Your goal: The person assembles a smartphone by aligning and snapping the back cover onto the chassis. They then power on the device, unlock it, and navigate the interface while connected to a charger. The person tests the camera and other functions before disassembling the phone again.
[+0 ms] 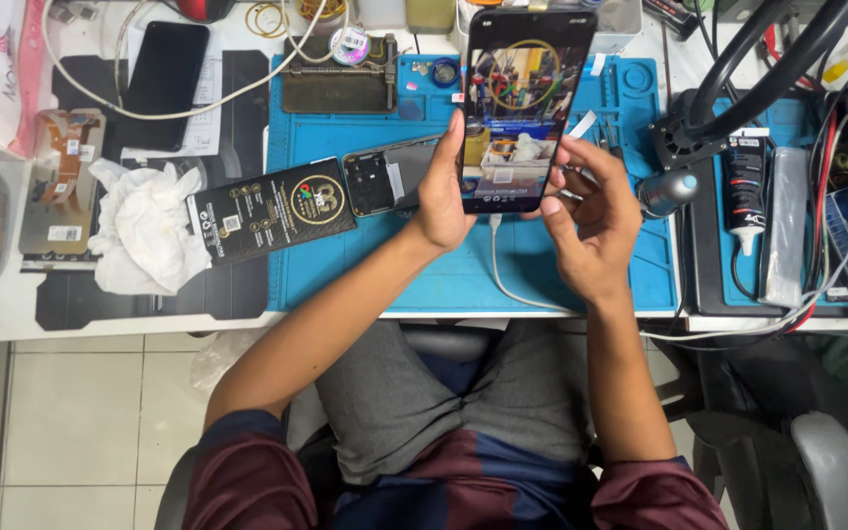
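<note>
My left hand (441, 191) grips the left edge of a black smartphone (517, 108), held upright above the blue work mat (345, 275). Its lit screen shows a picture of the bench. My right hand (591, 211) is at the phone's lower right edge, with its fingers curled against that side. A white cable (503, 280) hangs from the phone's bottom and runs down over the mat. An opened phone body (390, 177) lies on the mat just left of my left hand.
A black packet (272, 211) and crumpled white tissue (144, 231) lie to the left. Another dark phone (162, 83) rests at the back left. A black tube (744, 186), cables and a microscope arm (768, 59) crowd the right side. A metal holder (338, 79) sits behind.
</note>
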`<state>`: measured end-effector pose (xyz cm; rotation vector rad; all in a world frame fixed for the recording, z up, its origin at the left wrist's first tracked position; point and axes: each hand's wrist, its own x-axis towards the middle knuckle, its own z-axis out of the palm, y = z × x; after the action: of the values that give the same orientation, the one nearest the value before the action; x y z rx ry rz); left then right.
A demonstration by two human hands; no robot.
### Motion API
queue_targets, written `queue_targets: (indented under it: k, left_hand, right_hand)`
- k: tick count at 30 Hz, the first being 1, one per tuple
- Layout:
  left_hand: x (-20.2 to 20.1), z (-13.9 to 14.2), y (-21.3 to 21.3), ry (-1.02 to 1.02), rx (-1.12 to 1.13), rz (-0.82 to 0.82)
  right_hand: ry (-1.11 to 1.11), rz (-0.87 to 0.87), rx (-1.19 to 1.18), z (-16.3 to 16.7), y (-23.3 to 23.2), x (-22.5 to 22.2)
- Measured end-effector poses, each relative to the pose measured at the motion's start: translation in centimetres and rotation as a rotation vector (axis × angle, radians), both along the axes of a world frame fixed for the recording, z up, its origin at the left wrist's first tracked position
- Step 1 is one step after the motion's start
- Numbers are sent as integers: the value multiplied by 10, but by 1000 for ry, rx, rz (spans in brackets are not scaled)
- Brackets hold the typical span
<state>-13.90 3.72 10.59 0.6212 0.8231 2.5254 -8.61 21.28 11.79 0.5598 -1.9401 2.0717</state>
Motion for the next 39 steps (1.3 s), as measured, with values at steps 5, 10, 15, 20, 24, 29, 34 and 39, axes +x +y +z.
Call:
queue_targets:
  k: [5, 10, 15, 20, 24, 29, 34, 39]
  left_hand:
    - [9, 21, -1, 77, 3, -3]
    - [28, 38, 4, 49, 28, 113]
    - [46, 59, 9, 32, 57, 149]
    - [58, 82, 7, 201, 43, 80]
    - [62, 90, 8, 221, 27, 58]
    - [66, 88, 8, 231, -49, 169]
    - [68, 80, 13, 242, 31, 110]
    - [56, 53, 20, 45, -13, 262]
  right_hand:
    - [7, 27, -2, 28, 0, 14]
    - [97, -10, 35, 60, 3, 33]
    - [138, -79, 79, 82, 8, 50]
    - [209, -108, 108, 91, 6, 58]
    - [243, -153, 140, 94, 4, 60]
    - [259, -236, 190, 93, 3, 62]
    - [294, -261, 213, 90, 1, 59]
    - [259, -274, 198, 84, -1, 55]
